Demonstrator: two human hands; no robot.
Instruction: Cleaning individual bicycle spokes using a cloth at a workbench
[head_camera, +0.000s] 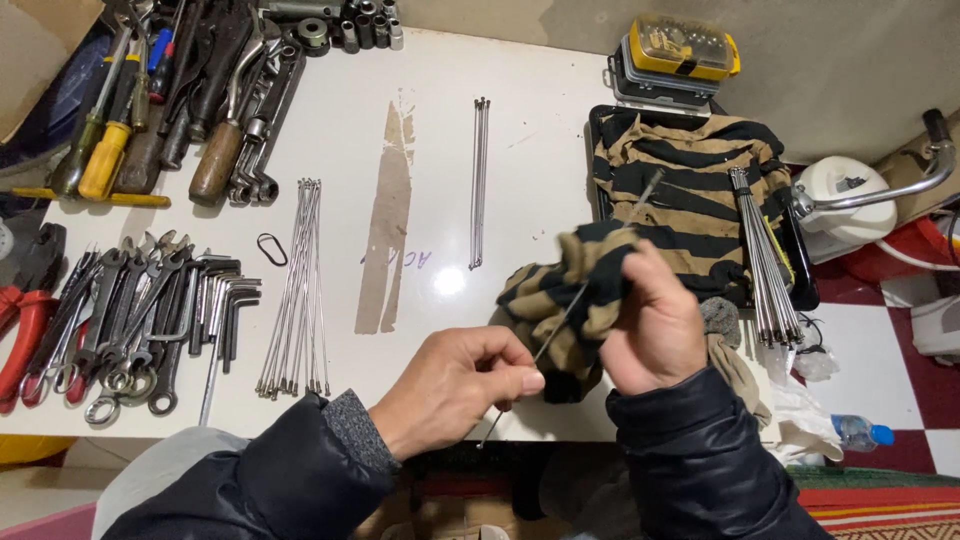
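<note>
My left hand (455, 388) pinches the near end of a thin metal spoke (562, 318) over the front edge of the white table (440, 120). My right hand (650, 320) grips a bunched tan-and-black striped cloth (555, 295) wrapped around the middle of that spoke. The spoke's far end sticks out up and right past the cloth. Both sleeves are dark and padded.
A bundle of spokes (295, 290) lies left of centre, a few spokes (480, 180) lie further back. More spokes (762, 260) rest on a striped cloth in a black tray (800, 290) at right. Wrenches and hex keys (140, 310), screwdrivers and hammers (170, 100) fill the left. A yellow bit case (680, 50) stands at the back.
</note>
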